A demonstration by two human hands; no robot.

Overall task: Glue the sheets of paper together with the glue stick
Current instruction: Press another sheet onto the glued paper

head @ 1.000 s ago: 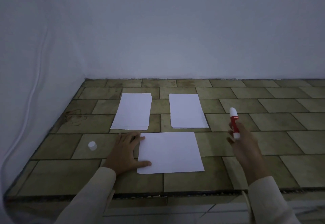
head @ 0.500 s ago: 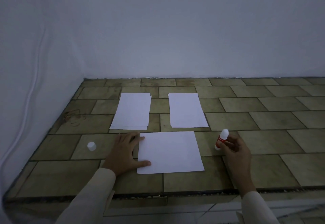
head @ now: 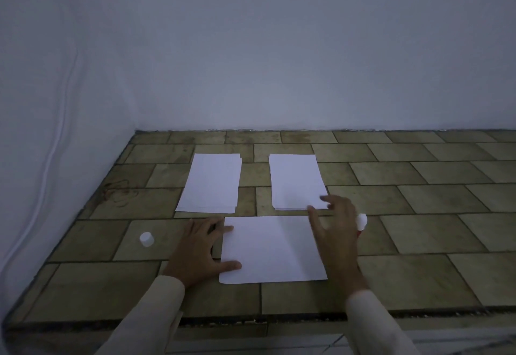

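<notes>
While the left hand [head: 199, 251] pins the sheet [head: 272, 250] — flat, white | right hand [head: 336, 232] grip open, empty | glue stick [head: 362, 222] upright.

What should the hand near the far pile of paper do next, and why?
Probably pinch the top sheet of the right stack and lift it. The right hand is open, its fingertips at that stack's near corner; the glue stick stands on the tiles behind it, and the left hand pins the near sheet.

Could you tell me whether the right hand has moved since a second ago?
Yes. The right hand has swung left, onto the right stack; the glue stick now stands behind it.
</notes>
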